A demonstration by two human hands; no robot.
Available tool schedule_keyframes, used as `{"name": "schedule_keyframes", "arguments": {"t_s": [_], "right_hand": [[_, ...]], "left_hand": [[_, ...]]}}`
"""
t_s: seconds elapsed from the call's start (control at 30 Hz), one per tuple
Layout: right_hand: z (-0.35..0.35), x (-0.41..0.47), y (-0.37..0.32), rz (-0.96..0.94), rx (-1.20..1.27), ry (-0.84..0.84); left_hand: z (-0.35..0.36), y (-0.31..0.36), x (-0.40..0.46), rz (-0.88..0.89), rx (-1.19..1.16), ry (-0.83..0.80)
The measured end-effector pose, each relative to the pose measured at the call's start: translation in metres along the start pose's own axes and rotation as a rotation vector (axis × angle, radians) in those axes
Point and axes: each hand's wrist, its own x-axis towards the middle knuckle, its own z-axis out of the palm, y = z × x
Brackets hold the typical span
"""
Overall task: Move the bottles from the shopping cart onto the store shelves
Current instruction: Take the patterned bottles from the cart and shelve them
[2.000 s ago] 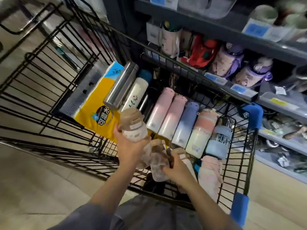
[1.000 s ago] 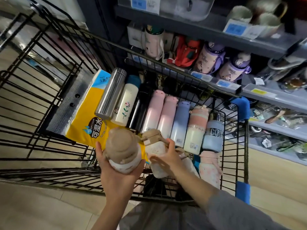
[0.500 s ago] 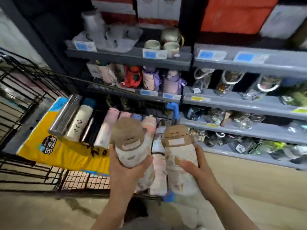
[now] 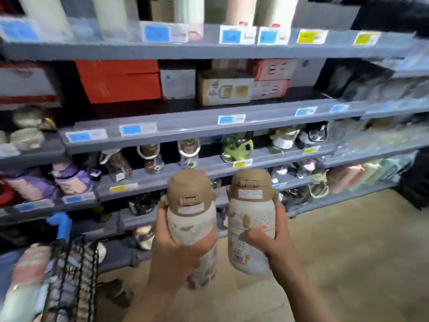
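The fingers point(image 4: 255, 234) of the right hand point(image 4: 272, 240) are curled round the middle of a cream bottle with a tan cap point(image 4: 251, 219), and the thumb side wraps the far edge. The left hand point(image 4: 176, 247) is curled round the lower part of a second cream bottle with a tan cap and brown patches point(image 4: 191, 217), with its fingers wrapped under the body. Both bottles stand nearly upright, side by side, close but not touching, held up in the air in front of the grey store shelves point(image 4: 209, 126). Two seconds ago both hands were down inside the black wire shopping cart point(image 4: 69, 280), picking these two out from the row of bottles there. Half a second ago the bottles were just above the cart. Now the cart has slid to the bottom left corner and the shelves fill the view, so the person has turned away from the cart to face them. That means the lifting part is done for these two, and I think the next job is finding a free spot. The shelf with the clear bottles with ring handles point(image 4: 189, 154) is just behind the caps and already looks crowded. The shelf above, with an orange box point(image 4: 118, 80) and a small brown box point(image 4: 224, 89), shows some dark bare space. More bottles, such as a pink one point(image 4: 30, 268), lie in the cart, so there is more to move. The picture is blurry, so small labels cannot be read.
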Motion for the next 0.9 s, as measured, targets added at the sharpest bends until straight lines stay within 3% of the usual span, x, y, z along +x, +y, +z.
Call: {"name": "schedule_keyframes", "arguments": {"t_s": [0.47, 0.6, 0.9], "right_hand": [[-0.157, 0.188, -0.141, -0.374, 0.020, 0.452], [-0.194, 0.235, -0.175, -0.453, 0.053, 0.505], [-0.237, 0.344, -0.221, -0.472, 0.226, 0.399]], "left_hand": [[0.211, 0.074, 0.213, 0.139, -0.204, -0.389], [0.255, 0.103, 0.263, 0.195, -0.188, -0.512], [0.304, 0.130, 0.326, 0.280, -0.224, -0.460]]}}
